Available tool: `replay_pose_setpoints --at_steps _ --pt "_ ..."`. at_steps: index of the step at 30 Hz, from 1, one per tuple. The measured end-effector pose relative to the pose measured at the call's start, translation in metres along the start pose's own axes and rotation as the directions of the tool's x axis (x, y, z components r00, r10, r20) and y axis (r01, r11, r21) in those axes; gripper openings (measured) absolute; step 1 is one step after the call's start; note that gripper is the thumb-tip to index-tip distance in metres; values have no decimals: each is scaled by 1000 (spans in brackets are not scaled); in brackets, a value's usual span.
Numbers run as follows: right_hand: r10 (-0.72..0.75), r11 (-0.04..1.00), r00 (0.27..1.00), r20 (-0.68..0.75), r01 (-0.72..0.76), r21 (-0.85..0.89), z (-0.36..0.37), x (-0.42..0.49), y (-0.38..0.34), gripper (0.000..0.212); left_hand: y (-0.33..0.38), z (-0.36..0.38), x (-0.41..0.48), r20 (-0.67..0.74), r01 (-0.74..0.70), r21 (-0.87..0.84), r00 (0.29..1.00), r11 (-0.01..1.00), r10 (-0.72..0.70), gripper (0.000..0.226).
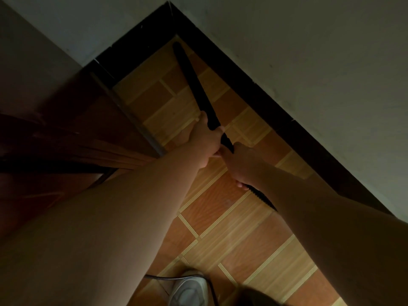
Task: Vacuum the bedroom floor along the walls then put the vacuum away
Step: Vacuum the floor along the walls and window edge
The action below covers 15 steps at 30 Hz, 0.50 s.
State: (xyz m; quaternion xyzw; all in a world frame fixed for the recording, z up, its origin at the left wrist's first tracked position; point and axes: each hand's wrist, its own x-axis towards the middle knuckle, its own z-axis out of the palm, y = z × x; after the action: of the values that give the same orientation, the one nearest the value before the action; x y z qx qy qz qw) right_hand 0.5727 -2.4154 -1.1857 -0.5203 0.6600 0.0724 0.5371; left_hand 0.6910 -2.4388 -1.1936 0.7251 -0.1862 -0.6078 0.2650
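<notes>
A long black vacuum wand (pixel 192 78) slants from my hands up to the far corner, where its tip (pixel 176 45) touches the floor by the dark baseboard (pixel 242 69). My left hand (pixel 205 140) grips the wand's lower part. Just behind it, my right hand (pixel 242 162) grips the handle end, and the ribbed black hose (pixel 262 197) runs out from under that hand toward the right. The floor is orange-brown tile (pixel 231 228) with pale stripes.
A dark wooden door or cabinet front (pixel 66 133) with a metal edge strip (pixel 132 115) stands at the left. Pale walls (pixel 309 51) meet at the corner. My white shoe (pixel 187 288) and a thin black cord (pixel 163 277) are at the bottom.
</notes>
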Motion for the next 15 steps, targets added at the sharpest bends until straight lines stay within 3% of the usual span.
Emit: replay_pose_setpoints --at_steps 15 --pt "-1 1000 1000 12 1 6 -8 1 -9 51 8 0 6 -57 -19 -24 998 1000 18 75"
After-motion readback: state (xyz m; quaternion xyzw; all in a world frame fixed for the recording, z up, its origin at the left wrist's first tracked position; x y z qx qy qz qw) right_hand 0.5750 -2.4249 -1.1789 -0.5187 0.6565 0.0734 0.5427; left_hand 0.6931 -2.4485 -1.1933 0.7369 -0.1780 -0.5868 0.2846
